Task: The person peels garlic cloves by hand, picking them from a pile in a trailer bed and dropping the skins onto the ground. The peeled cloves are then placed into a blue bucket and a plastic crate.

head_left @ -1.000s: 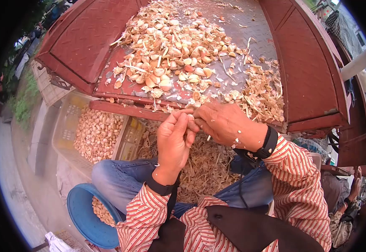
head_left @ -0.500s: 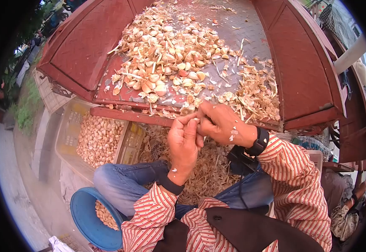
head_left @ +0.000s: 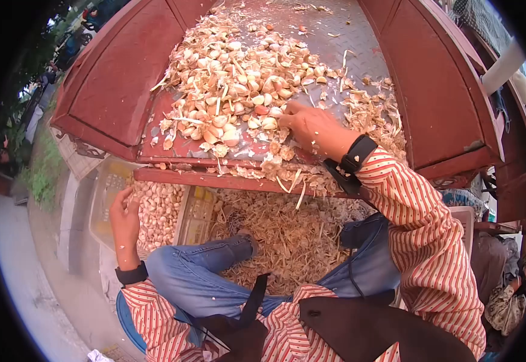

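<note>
My right hand (head_left: 314,128) reaches onto the red cart bed, its fingertips together at the near right edge of a heap of garlic cloves (head_left: 239,78). Whether a clove is between those fingers is hard to make out. Out to the left, my left hand (head_left: 124,220) hangs over the plastic crate (head_left: 103,202) of garlic cloves (head_left: 157,208), fingers apart and nothing visible in them. Dry skins and stalks (head_left: 365,114) lie to the right of the heap, with more along the bed's front lip.
Red side panels (head_left: 115,78) flank the cart bed. Loose husks (head_left: 281,241) cover the ground between my legs. My left sleeve partly hides a blue basin (head_left: 127,323). At the right edge, part of another person (head_left: 507,301) shows.
My hands have parted from their joined position at the bed's front edge. The right moved up to the clove heap; the left moved left over the crate and opened.
</note>
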